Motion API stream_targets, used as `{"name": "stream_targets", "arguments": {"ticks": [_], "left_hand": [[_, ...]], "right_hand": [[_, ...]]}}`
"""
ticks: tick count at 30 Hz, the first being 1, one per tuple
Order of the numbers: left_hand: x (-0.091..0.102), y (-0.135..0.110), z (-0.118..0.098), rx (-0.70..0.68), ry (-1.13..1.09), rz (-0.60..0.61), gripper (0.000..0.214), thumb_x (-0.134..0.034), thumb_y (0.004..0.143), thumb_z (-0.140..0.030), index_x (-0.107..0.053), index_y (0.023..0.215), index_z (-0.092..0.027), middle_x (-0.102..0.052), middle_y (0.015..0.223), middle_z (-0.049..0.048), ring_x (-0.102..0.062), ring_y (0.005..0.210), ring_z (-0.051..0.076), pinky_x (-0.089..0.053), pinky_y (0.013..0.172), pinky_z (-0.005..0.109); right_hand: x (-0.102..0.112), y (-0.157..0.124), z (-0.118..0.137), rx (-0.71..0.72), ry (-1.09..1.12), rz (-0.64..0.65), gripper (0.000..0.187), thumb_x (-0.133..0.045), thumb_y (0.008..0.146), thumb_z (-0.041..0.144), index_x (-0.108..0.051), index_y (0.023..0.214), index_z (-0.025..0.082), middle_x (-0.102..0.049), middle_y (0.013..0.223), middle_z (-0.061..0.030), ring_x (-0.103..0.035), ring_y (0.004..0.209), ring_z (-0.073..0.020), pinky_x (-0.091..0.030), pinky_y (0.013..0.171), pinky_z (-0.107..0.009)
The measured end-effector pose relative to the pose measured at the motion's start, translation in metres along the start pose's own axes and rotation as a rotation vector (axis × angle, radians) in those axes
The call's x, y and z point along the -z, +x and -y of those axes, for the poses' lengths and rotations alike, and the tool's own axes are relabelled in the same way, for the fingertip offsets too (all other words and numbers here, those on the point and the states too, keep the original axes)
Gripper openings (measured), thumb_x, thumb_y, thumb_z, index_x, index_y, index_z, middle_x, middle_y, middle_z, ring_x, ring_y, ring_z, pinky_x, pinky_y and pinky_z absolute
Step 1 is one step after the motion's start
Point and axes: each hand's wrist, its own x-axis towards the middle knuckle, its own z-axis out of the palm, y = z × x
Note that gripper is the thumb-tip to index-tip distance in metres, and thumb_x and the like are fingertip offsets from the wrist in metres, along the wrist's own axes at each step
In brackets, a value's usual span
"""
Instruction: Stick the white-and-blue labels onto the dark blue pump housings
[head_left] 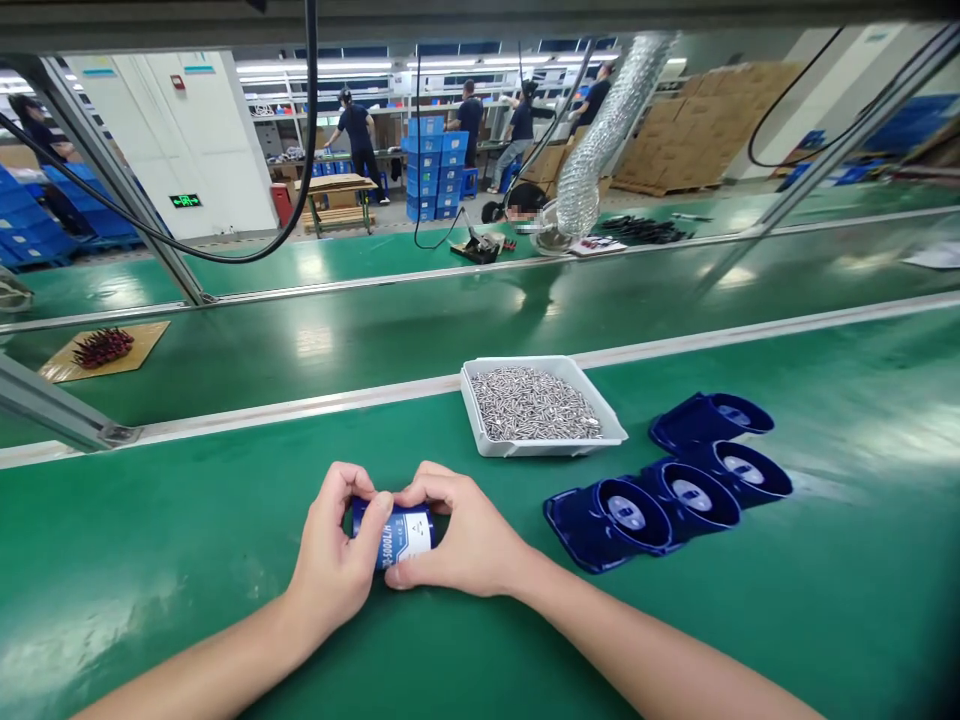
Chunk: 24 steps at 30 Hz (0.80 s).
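Observation:
Between both hands is a small blue cylindrical housing (403, 535) with a white label panel and printing that ends in "5000L/H". My left hand (337, 545) grips its left end, thumb across the front and fingers curled over the top. The right end is held by my right hand (465, 535), its thumb below and fingers above. Parts of the housing are hidden by the fingers. To the right, several dark blue housings (626, 515) lie on the green bench, their open ends showing a pale disc inside. Beyond my hands stands a white tray (551, 448) full of small metal screws or pins (532, 400).
A metal-edged conveyor (360, 340) runs behind the green bench (187, 530). Farther left, dark red parts lie on a cardboard sheet (150, 345). A silver duct (592, 150) and a black cable (311, 120) hang overhead. A co-worker's head (525, 200) shows across the line.

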Motion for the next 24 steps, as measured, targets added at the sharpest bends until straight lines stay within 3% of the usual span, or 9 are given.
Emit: {"name": "stream_targets", "arguments": {"ticks": [5,10,17,21,24], "left_hand": [[0.001,-0.001,0.001,-0.059,0.015,0.007,0.020,-0.053,0.106,-0.037,-0.049,0.098,-0.019,-0.052,0.087,0.0011,-0.052,0.078,0.013,-0.045,0.071,0.027],[0.001,0.003,0.003,-0.048,-0.015,0.010,0.022,-0.054,0.105,-0.039,-0.048,0.099,-0.019,-0.051,0.087,0.0002,-0.050,0.076,0.013,-0.044,0.070,0.027],[0.003,0.007,0.003,-0.026,-0.071,0.028,0.025,-0.057,0.104,-0.041,-0.049,0.099,-0.019,-0.053,0.087,0.0012,-0.051,0.077,0.014,-0.043,0.071,0.028],[0.003,0.011,0.006,0.056,-0.230,0.044,0.036,-0.060,0.102,-0.052,-0.047,0.104,-0.019,-0.054,0.091,0.0024,-0.052,0.081,0.015,-0.044,0.072,0.028],[0.003,0.010,0.011,0.034,-0.292,0.106,0.039,-0.051,0.105,-0.057,-0.049,0.114,-0.019,-0.054,0.106,0.0065,-0.053,0.099,0.018,-0.046,0.087,0.032]], "right_hand": [[0.002,0.005,0.002,-0.136,0.250,0.025,0.051,-0.102,0.039,0.027,-0.072,0.078,0.016,-0.054,0.092,0.0001,-0.063,0.081,-0.0174,-0.053,0.073,-0.031],[0.004,0.010,0.003,-0.193,0.275,0.033,0.049,-0.102,0.038,0.029,-0.078,0.079,0.017,-0.057,0.091,-0.0006,-0.063,0.082,-0.0176,-0.053,0.075,-0.032],[0.009,0.026,0.007,-0.281,0.342,0.036,0.044,-0.102,0.041,0.044,-0.080,0.067,0.017,-0.062,0.074,-0.0010,-0.059,0.073,-0.0149,-0.047,0.073,-0.030],[0.009,0.021,0.003,-0.133,0.219,-0.009,0.038,-0.095,0.062,0.050,-0.081,0.073,0.016,-0.068,0.080,-0.0050,-0.062,0.076,-0.0182,-0.047,0.072,-0.032],[0.009,0.008,0.003,0.114,-0.020,-0.008,0.038,-0.089,0.075,0.048,-0.082,0.097,0.018,-0.070,0.095,-0.0063,-0.066,0.087,-0.0211,-0.051,0.079,-0.035]]}}
